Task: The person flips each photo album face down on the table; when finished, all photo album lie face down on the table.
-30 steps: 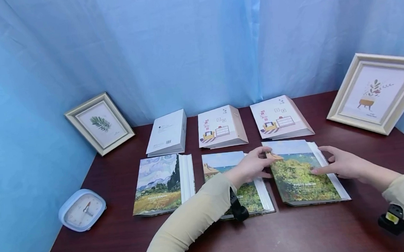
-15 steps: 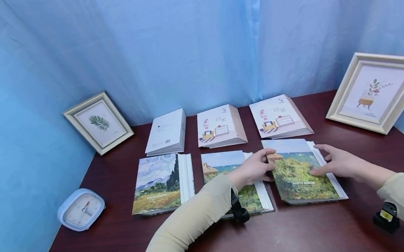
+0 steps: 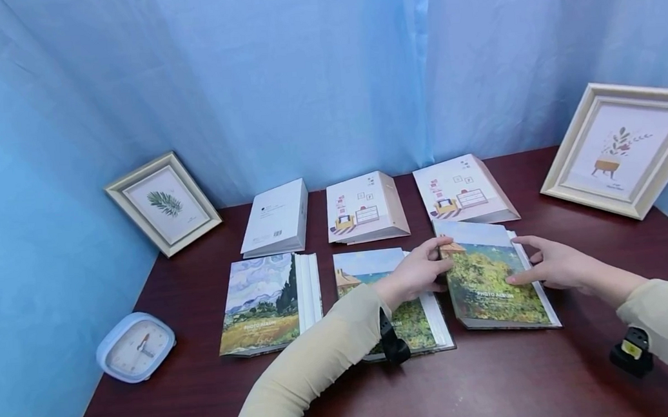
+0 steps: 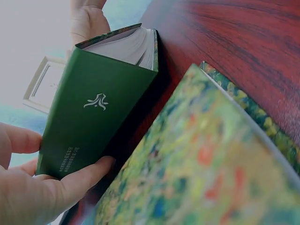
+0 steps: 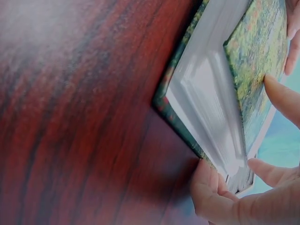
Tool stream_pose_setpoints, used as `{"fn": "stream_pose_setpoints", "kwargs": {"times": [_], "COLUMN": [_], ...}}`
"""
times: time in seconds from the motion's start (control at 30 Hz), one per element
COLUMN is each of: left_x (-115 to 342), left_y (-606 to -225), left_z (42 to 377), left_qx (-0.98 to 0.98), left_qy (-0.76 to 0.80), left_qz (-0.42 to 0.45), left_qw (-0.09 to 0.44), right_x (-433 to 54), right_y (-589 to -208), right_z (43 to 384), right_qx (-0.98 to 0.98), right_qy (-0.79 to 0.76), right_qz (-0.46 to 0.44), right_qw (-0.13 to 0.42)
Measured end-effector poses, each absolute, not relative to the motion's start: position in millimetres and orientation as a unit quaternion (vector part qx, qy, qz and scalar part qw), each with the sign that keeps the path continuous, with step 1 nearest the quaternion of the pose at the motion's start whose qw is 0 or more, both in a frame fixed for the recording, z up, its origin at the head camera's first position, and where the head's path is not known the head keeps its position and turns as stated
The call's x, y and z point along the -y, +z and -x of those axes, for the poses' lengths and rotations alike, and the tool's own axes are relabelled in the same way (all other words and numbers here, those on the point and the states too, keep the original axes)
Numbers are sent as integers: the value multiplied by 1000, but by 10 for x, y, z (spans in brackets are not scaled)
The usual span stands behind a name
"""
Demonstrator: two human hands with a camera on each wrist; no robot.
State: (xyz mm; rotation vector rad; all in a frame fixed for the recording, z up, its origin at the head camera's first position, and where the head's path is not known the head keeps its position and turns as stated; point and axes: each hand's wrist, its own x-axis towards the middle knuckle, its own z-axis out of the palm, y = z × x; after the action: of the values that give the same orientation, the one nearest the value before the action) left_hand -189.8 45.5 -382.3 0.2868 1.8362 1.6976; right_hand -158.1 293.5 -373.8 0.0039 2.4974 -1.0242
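Observation:
Both hands hold a photo album [image 3: 490, 281] with a painted seaside cover, at the right end of the front row. My left hand [image 3: 416, 270] grips its green spine [image 4: 96, 103], with fingers and thumb on either side in the left wrist view. On the opposite side, my right hand [image 3: 559, 264] has its thumb on the top cover and other fingers at the bottom cover's edge. White pages [image 5: 206, 89] show between the parted covers. Under my left forearm lies a matching album [image 3: 367, 264], partly hidden. Left of that is an album with a cypress landscape [image 3: 261, 301].
Behind stand a white album [image 3: 273, 216] and two albums with furniture drawings, one in the middle [image 3: 363, 206] and one at right [image 3: 455, 190]. Two picture frames, left [image 3: 196, 234] and right [image 3: 636, 210], flank them. A blue clock [image 3: 136, 347] is at front left.
The held album has shifted slightly back and to the left, its far edge now overlapping the furniture-drawing album in view. My right hand moved left with it; my left hand stays at the spine.

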Motion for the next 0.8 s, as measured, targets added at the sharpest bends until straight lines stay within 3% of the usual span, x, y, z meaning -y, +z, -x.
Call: {"fn": "stream_pose_setpoints", "kwargs": {"times": [0.8], "left_x": [-363], "left_y": [-3656], "left_z": [1918], "left_qx": [-639], "left_qy": [702], "left_qz": [-117], "left_qw": [291], "right_x": [-2853], "right_y": [-3747], "right_z": [1565], "right_qx": [-860], "right_qy": [-446], "right_qz": [52], "right_qw": [244]}}
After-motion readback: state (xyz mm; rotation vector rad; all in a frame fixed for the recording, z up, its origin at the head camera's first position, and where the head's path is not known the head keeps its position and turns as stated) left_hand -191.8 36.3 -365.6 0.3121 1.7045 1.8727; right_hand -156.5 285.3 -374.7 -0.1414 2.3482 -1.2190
